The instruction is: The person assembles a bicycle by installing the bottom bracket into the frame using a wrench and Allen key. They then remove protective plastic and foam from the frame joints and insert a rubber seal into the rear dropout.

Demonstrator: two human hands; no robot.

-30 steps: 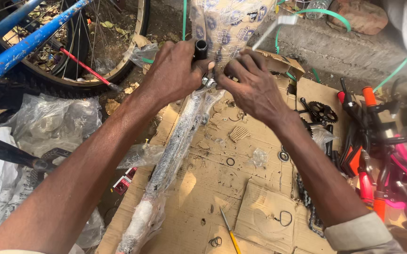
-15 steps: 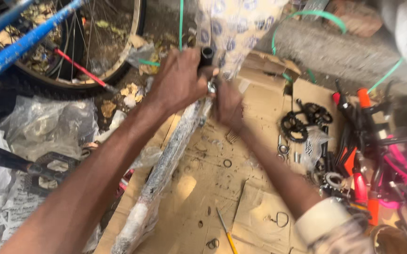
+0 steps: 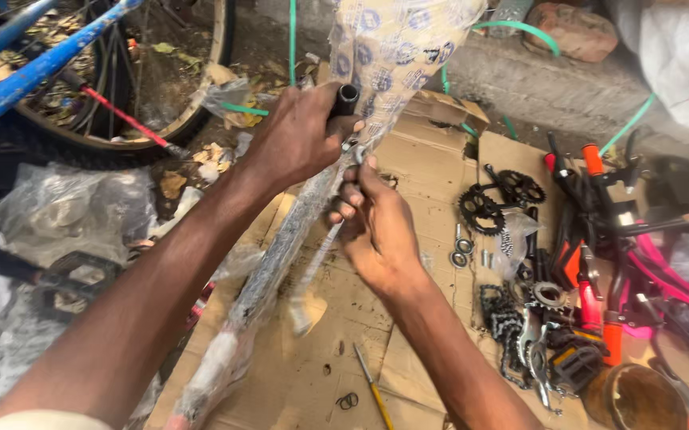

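Now, left hand [image 3: 296, 139]: still grips the black tube [image 3: 344, 99].
Right hand [image 3: 376, 227]: slid lower, fingers pinch the wrapped frame [image 3: 281, 255].
Wrap: coming off.

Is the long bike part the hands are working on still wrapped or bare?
Wrapped. Clear plastic covers the long bike part along its length; only the black end by the left hand is bare.

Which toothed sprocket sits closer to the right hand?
The larger black sprocket, left of the pair on the cardboard; the smaller one lies farther from the right hand.
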